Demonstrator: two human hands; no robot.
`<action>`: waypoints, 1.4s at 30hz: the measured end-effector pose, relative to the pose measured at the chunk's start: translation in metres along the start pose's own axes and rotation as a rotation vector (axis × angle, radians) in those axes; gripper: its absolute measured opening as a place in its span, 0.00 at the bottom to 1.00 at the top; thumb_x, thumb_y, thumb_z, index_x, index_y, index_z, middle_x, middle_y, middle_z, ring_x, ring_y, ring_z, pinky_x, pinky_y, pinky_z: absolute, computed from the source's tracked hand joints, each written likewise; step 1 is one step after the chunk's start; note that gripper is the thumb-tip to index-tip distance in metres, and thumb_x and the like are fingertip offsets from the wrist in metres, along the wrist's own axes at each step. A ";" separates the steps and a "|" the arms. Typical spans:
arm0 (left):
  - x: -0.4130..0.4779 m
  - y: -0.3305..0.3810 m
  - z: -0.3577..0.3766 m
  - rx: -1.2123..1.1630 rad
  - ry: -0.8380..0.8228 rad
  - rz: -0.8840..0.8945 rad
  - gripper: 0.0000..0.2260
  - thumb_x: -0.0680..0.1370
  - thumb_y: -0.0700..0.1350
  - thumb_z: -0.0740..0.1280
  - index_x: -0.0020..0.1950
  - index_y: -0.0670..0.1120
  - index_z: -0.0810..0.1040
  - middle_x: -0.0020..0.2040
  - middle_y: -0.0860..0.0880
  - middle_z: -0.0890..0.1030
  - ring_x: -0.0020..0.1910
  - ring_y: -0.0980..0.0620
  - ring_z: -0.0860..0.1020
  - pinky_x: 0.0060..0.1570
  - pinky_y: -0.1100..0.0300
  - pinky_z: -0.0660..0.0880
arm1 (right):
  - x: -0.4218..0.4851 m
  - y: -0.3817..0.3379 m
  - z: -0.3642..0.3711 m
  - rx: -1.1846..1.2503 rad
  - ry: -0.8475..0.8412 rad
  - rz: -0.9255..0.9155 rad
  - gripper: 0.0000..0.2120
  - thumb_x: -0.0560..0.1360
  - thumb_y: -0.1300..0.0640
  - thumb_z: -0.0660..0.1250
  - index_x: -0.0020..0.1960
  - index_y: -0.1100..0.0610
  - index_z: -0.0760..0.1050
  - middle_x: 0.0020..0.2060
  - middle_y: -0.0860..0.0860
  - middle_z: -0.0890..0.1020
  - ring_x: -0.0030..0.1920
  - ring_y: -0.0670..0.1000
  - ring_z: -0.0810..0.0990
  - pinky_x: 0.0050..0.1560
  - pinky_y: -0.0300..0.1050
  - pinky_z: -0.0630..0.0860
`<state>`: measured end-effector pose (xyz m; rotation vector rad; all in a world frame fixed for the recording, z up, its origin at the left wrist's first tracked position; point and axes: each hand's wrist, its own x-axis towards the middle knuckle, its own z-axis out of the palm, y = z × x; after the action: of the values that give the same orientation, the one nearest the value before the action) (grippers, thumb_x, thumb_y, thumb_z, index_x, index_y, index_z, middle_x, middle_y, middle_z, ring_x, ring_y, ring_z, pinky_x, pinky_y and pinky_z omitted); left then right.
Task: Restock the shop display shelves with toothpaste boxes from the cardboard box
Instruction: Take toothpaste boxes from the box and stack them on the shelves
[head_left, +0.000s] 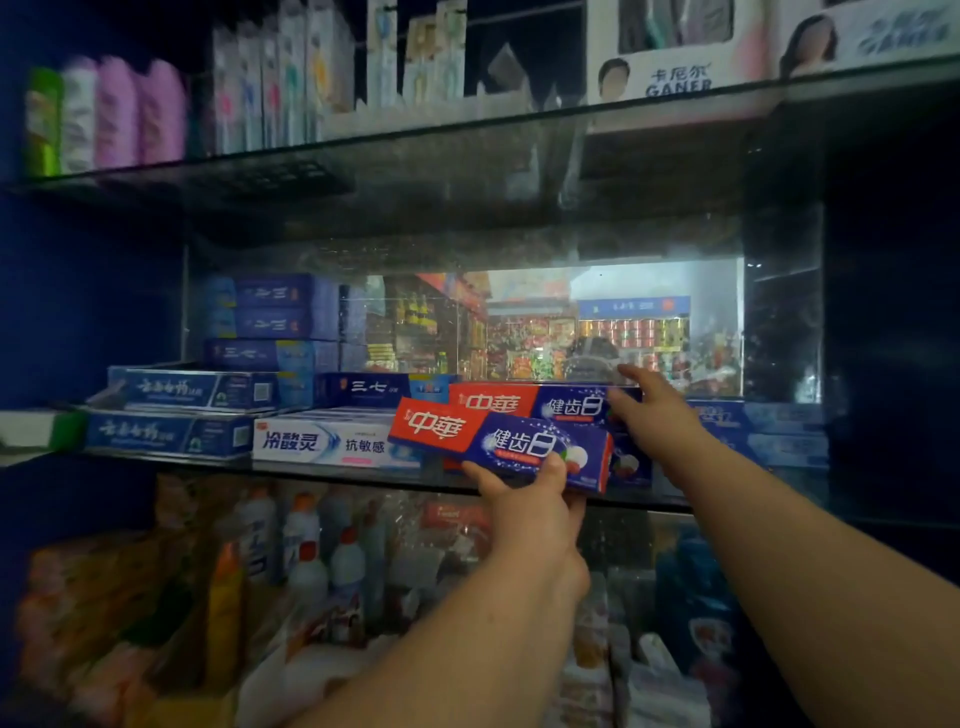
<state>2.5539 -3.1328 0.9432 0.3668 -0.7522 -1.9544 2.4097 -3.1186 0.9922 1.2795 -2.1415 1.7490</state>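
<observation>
One toothpaste box (498, 441) gripped by left hand (530, 512), right hand (657, 415) flat on stacked box (563, 405)

On shelf (311, 470), front toothpaste box (498, 447) before rear toothpaste box (545, 402).

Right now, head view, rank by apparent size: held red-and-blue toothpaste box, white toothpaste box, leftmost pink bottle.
1. red-and-blue toothpaste box, nearest the camera, so flattered.
2. white toothpaste box, partly hidden.
3. pink bottle.
</observation>
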 end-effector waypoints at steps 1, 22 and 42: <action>0.001 -0.003 0.001 0.003 0.014 0.001 0.42 0.78 0.36 0.65 0.75 0.66 0.42 0.47 0.52 0.74 0.41 0.52 0.79 0.40 0.54 0.78 | -0.004 -0.002 0.001 -0.051 0.087 -0.058 0.15 0.80 0.49 0.60 0.65 0.49 0.71 0.57 0.52 0.76 0.52 0.54 0.79 0.50 0.54 0.79; 0.033 0.039 -0.070 1.521 0.186 0.537 0.28 0.79 0.50 0.61 0.77 0.51 0.56 0.75 0.48 0.57 0.73 0.47 0.60 0.71 0.47 0.63 | -0.054 0.011 0.010 -0.366 -0.017 -0.108 0.18 0.73 0.44 0.70 0.58 0.51 0.73 0.68 0.52 0.64 0.66 0.55 0.68 0.65 0.50 0.67; 0.051 0.056 -0.113 1.682 0.126 0.585 0.33 0.81 0.51 0.58 0.79 0.49 0.42 0.79 0.52 0.45 0.78 0.52 0.47 0.74 0.45 0.51 | -0.088 0.001 0.071 -0.508 0.153 -0.362 0.21 0.76 0.44 0.64 0.66 0.47 0.67 0.75 0.48 0.55 0.77 0.51 0.51 0.75 0.63 0.41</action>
<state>2.6291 -3.2359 0.8955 1.0461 -1.9964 -0.3637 2.4951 -3.1313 0.9195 1.2393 -1.9365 1.0376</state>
